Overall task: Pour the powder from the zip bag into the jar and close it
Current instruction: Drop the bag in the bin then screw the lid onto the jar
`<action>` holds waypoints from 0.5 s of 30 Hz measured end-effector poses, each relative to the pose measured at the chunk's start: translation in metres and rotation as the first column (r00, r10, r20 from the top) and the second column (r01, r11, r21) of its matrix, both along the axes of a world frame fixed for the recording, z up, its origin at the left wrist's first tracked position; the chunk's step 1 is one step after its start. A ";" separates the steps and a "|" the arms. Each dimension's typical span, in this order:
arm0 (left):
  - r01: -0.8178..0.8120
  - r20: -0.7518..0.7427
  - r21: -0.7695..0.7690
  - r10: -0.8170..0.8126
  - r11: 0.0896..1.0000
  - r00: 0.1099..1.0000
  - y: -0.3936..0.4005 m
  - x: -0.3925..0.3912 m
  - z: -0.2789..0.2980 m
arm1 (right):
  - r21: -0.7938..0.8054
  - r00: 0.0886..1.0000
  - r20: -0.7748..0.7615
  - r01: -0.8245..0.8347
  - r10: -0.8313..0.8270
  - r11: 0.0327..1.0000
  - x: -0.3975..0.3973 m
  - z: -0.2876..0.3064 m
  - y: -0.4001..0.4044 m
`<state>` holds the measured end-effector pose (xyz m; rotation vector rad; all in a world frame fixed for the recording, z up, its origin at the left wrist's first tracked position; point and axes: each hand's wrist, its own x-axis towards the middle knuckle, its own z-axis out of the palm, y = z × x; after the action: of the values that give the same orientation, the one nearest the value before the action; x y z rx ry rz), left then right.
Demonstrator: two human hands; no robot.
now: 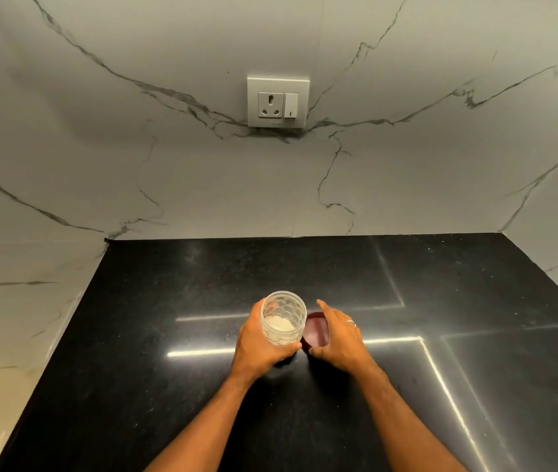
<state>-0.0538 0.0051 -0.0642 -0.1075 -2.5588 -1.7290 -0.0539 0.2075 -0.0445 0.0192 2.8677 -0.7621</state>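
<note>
Head camera looked down at a black countertop (168, 386) which met a white wall with grey veins (134, 165). On this wall, above the counter, sat a socket with a switch (278, 101).

The clear plastic jar (282, 316) stood upright on the counter, near the front middle. It had no lid on it, and some white powder (279, 324) lay in its lower part. The left hand (261, 342) gripped the jar from the left side, with the fingers curled around its wall and the thumb across its near side.

Just beside the jar, to its right, was the dark red lid (316, 330). The right hand (340, 337) was on this lid, its fingers curved over the far and right edge and its thumb at the near edge, so it held the lid between them. A ring (351, 322) was on one finger of this hand. Whether the lid was lifted from the counter or lying on it could not be told.
</note>
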 end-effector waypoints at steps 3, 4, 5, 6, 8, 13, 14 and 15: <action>0.029 -0.006 0.004 -0.029 1.000 1.000 -0.002 -0.006 0.005 | -0.034 0.999 -0.033 -0.037 0.036 0.999 -0.010 0.030 0.005; 0.042 -0.011 0.005 -0.042 0.999 0.999 -0.003 -0.008 0.008 | -0.007 0.996 -0.039 -0.077 0.077 0.997 -0.014 0.043 0.007; 0.052 -0.017 0.002 -0.052 0.999 0.998 -0.003 -0.010 0.011 | 0.014 0.991 -0.047 -0.124 0.125 0.992 -0.017 0.057 0.007; 0.059 -0.023 0.000 -0.059 0.998 0.998 -0.004 -0.011 0.014 | 0.021 0.983 -0.060 -0.170 0.171 0.985 -0.019 0.071 0.007; 0.076 -0.027 -0.006 -0.076 0.997 0.997 -0.003 -0.013 0.022 | -0.004 0.965 -0.100 -0.245 0.243 0.970 -0.022 0.098 0.006; 0.140 -0.039 -0.011 -0.140 0.990 0.989 -0.001 -0.015 0.037 | -0.048 0.923 -0.111 -0.375 0.369 0.926 -0.026 0.143 -0.007; 0.145 -0.041 -0.007 -0.146 0.989 0.989 0.000 -0.015 0.040 | -0.049 0.915 -0.094 -0.397 0.392 0.916 -0.026 0.147 -0.010; 0.145 -0.037 0.000 -0.145 0.989 0.989 0.001 -0.015 0.043 | -0.048 0.907 -0.076 -0.419 0.415 0.907 -0.026 0.151 -0.013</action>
<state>-0.0689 0.0063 -0.0216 -0.3308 -2.5804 -1.7598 -0.0804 0.1941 0.1065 -0.6185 2.7516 -0.7692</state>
